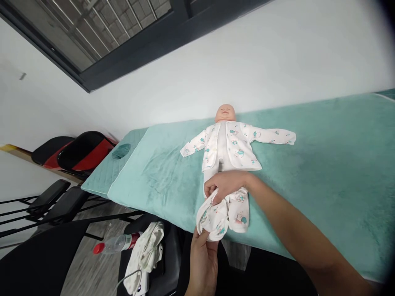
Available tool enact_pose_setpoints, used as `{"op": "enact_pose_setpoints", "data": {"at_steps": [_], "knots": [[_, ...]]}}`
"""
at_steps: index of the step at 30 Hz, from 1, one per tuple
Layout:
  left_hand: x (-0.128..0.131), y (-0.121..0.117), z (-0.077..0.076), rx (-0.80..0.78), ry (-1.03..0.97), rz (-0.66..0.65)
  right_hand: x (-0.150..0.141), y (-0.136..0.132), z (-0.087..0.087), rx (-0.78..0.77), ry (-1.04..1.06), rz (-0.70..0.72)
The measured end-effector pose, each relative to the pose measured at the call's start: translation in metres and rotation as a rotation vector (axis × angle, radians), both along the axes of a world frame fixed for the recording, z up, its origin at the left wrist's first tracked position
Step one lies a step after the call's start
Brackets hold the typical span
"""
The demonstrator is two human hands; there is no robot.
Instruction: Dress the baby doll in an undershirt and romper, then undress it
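"State the hands' condition."

"From my remote post I find both occupied: the right hand (226, 185) pinches the patterned trousers (217, 218) from above, and the left hand (204, 259) grips their lower edge at the near side of the green bed (163, 164)."

"And the doll (222, 142)?"

"I record it face up on that bed, head nearest the wall (262, 61), its patterned jacket (237, 150) open in front, sleeves spread."

"Surroundings?"

"I note a red-capped bottle (119, 243) just beside a crumpled white cloth (146, 250), which lies on a black chair (173, 250)."
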State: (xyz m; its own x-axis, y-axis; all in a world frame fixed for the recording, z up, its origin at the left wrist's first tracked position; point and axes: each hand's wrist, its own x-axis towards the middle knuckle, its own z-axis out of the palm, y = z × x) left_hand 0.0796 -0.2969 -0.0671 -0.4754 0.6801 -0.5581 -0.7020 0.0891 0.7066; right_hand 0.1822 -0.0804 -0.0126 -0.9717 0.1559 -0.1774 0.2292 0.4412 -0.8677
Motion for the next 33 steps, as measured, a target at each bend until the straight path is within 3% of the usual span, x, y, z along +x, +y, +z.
{"op": "enact_pose_setpoints", "data": {"at_steps": [6, 11, 14, 17, 21, 25, 29, 33], "knots": [[0.0, -0.002, 0.0, 0.0, 0.078, -0.015, 0.002, 0.0, -0.001, -0.169, 0.048, 0.07], [-0.004, 0.004, -0.001, 0.049, 0.125, -0.083, 0.006, 0.002, 0.0, -0.224, 0.094, 0.063], [-0.012, 0.013, -0.006, 0.116, 0.209, -0.171, 0.01, 0.004, 0.0, -0.287, 0.148, 0.05], [-0.034, 0.029, -0.013, 0.194, 0.335, -0.34, 0.014, 0.007, 0.0, -0.307, 0.194, 0.007], [-0.079, 0.061, -0.018, 0.214, 0.522, -0.562, 0.016, 0.008, -0.003, -0.301, 0.205, -0.044], [-0.105, 0.107, -0.006, 0.219, 0.685, -0.546, 0.015, 0.009, -0.005, -0.332, 0.255, -0.121], [-0.095, 0.159, 0.01, 0.241, 0.67, -0.491, 0.024, 0.013, -0.003, -0.211, 0.41, -0.356], [-0.076, 0.199, 0.016, 0.246, 0.694, -0.473, 0.043, 0.017, -0.002, -0.07, 0.559, -0.631]]}}
